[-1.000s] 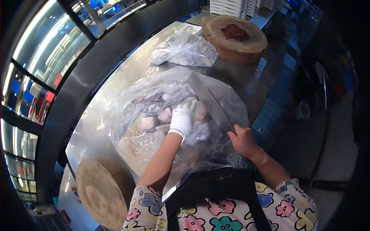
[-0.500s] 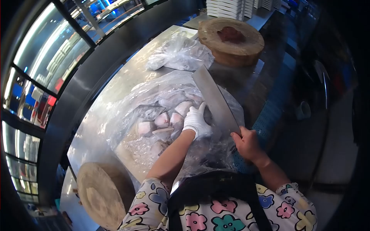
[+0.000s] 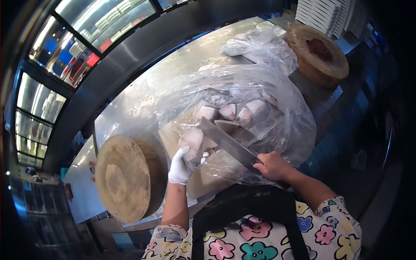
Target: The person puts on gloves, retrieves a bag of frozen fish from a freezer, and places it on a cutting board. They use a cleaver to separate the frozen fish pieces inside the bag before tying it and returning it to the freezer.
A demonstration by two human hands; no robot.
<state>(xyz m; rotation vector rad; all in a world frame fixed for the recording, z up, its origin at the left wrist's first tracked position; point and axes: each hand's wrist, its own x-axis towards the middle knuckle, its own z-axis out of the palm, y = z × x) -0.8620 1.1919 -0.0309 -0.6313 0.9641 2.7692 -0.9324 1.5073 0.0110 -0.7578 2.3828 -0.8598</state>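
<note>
My left hand point(image 3: 179, 167), in a white glove, grips a thick pale chunk of fish point(image 3: 191, 141) with a pinkish cut face. It hangs over the near left part of a light cutting board point(image 3: 209, 178). In my bare right hand point(image 3: 273, 166) is a cleaver point(image 3: 232, 146), its broad blade pointing up and left, the tip close to the fish chunk. Beyond the blade, several more fish chunks point(image 3: 227, 111) lie in a large clear plastic bag point(image 3: 297, 130) spread open over the board. Part of the board is hidden under the plastic.
A round wooden chopping block point(image 3: 122, 177) stands at the left. Another block point(image 3: 299, 41), at the back right, bears a dark red lump. Between it and the open plastic sits a filled plastic bag point(image 3: 260, 47). White trays point(image 3: 318, 15) are stacked behind, on the metal table point(image 3: 143, 89).
My left hand has come out of the pile, toward me and left, and now holds a fish chunk. The cleaver has swung lower and flatter. The camera view has shifted left.
</note>
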